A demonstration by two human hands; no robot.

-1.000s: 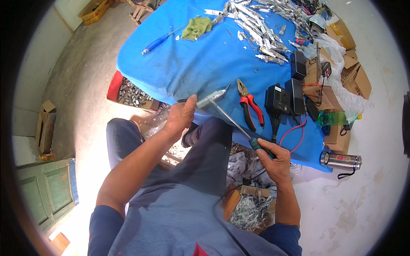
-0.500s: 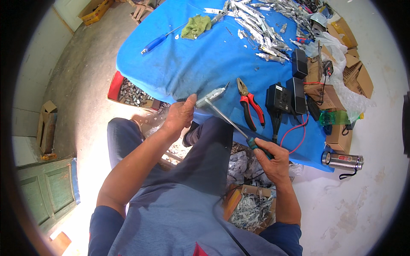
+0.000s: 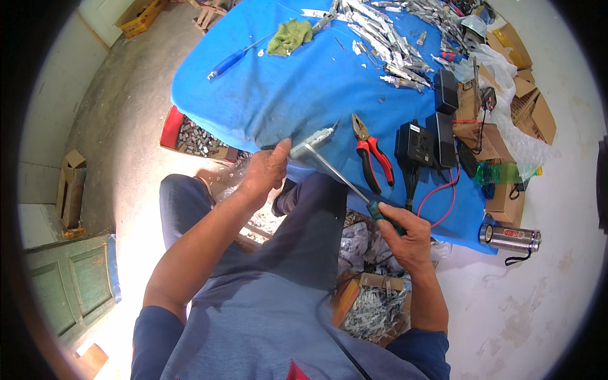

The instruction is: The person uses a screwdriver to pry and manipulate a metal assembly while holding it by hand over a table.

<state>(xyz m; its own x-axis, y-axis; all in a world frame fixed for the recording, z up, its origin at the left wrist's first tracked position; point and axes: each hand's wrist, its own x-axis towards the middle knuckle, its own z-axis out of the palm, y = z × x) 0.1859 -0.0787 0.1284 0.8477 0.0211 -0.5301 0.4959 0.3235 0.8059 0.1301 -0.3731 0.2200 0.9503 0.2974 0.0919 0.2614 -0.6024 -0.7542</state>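
At the near edge of the blue-covered table (image 3: 266, 95), my left hand (image 3: 268, 168) is closed round one end of a slim white-and-grey part (image 3: 313, 142) with a thin pointed tip. My right hand (image 3: 408, 239) grips the green handle of a screwdriver (image 3: 345, 180). Its long metal shaft slants up to the left, and the tip meets the white part just beyond my left fingers. Whether the tip presses in or only rests there, I cannot tell. Right of the part lie pliers (image 3: 372, 155) with red-and-black handles, jaws pointing away from me.
Many similar slim parts (image 3: 386, 44) are heaped at the back. A green cloth (image 3: 289, 38) and a blue-handled screwdriver (image 3: 227, 64) lie far left. Black adapters (image 3: 415, 147), a green bottle (image 3: 500, 173) and a steel flask (image 3: 510, 238) line the right. Small metal pieces fill a red box (image 3: 196, 138).
Almost nothing differs: both hands keep their holds, and the screwdriver tip stays at the white part. The whole view has shifted very slightly.
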